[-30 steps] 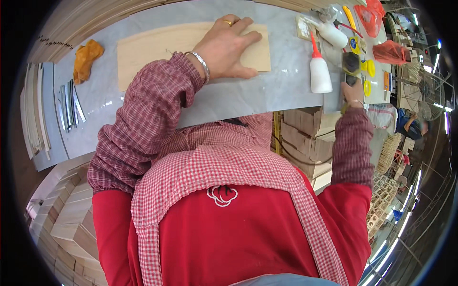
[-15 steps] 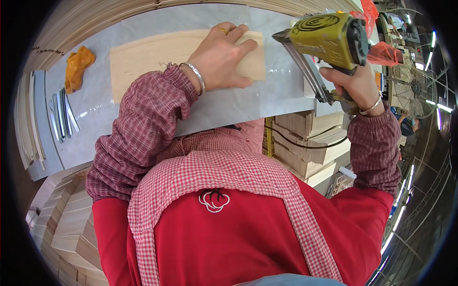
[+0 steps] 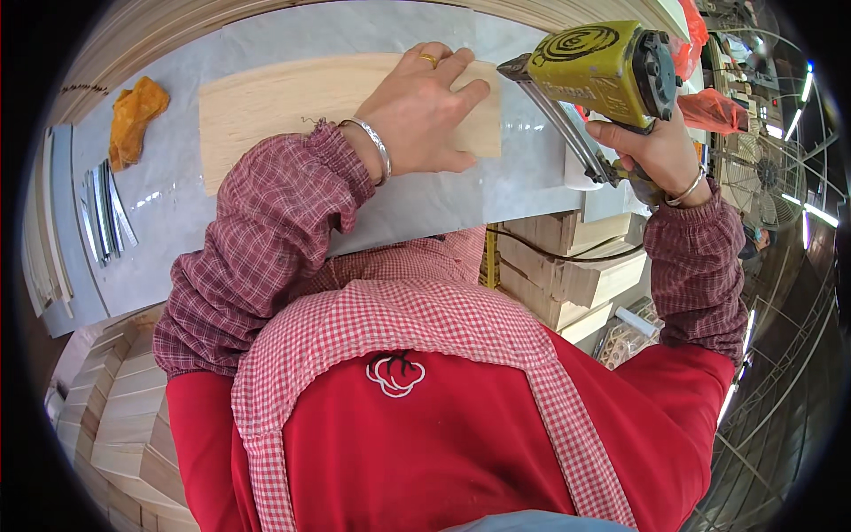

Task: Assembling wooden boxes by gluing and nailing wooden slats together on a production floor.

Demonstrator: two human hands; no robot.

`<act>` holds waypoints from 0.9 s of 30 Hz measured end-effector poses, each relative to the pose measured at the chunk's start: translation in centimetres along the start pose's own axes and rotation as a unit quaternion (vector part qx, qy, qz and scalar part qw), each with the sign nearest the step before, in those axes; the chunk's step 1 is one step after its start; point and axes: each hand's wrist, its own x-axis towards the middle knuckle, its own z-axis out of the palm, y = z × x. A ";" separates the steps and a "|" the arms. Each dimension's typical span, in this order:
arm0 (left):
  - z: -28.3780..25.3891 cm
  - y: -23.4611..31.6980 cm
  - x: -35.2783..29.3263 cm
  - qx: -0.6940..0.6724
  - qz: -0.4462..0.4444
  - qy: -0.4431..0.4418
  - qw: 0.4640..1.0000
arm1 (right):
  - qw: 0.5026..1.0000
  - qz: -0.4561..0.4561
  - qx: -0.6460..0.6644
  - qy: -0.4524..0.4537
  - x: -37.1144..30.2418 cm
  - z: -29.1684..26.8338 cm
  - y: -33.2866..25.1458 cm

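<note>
A flat, pale wooden board lies across the grey tabletop. My left hand grips its right part from above, thumb at the near edge and the other fingers spread toward the far edge. The fingertips are partly hidden. In my right hand, closed round the handle, is a yellow-green nail gun. Its dark nose points left and stays apart from the board, beyond the right end. The long metal magazine slants down from the nose toward my wrist.
An orange cloth and several thin metal strips lie at the table's left. Wooden pieces are stacked below the right edge, with a dark hose passing before them. Red plastic bags and a fan are farther right.
My left hand and the board's right end have shifted slightly right. The nail gun in my right hand has come a little to the left. Both hands keep their hold.
</note>
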 end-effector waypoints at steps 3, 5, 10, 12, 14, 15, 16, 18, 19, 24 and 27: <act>0.0 0.1 0.0 0.002 0.000 0.000 1.000 | 1.000 -0.019 -0.004 0.001 0.2 0.1 0.2; -0.1 0.1 0.1 0.003 -0.002 -0.004 1.000 | 1.000 -0.024 -0.002 -0.001 0.1 0.1 0.0; -0.1 0.0 0.1 0.000 -0.004 -0.009 1.000 | 0.998 -0.058 -0.005 -0.002 0.3 0.1 0.1; -0.1 -0.1 0.1 -0.002 -0.003 -0.009 1.000 | 0.996 -0.088 -0.009 0.001 0.3 0.1 0.1; 0.0 -0.1 0.1 -0.002 -0.005 -0.009 1.000 | 0.999 -0.051 -0.013 -0.006 0.3 0.0 -0.2; 0.0 -0.1 0.1 -0.002 -0.007 -0.009 1.000 | 1.000 -0.016 -0.017 -0.013 0.3 -0.1 -0.5; -0.1 -0.1 0.1 -0.001 -0.008 -0.009 1.000 | 0.999 0.019 -0.021 -0.019 0.2 -0.2 -0.8; -0.1 -0.1 0.1 0.000 -0.009 -0.009 1.000 | 0.998 0.055 -0.024 -0.025 0.2 -0.2 -0.9; -0.1 0.0 0.1 0.000 -0.008 -0.008 1.000 | 0.999 0.030 -0.030 -0.018 0.1 -0.1 -0.8; -0.1 0.0 0.1 -0.003 -0.002 -0.004 1.000 | 0.995 -0.070 -0.065 0.002 0.3 -0.1 0.1; 0.1 -0.1 0.2 -0.015 0.004 -0.003 1.000 | 0.984 -0.135 -0.117 -0.005 0.8 -0.6 1.3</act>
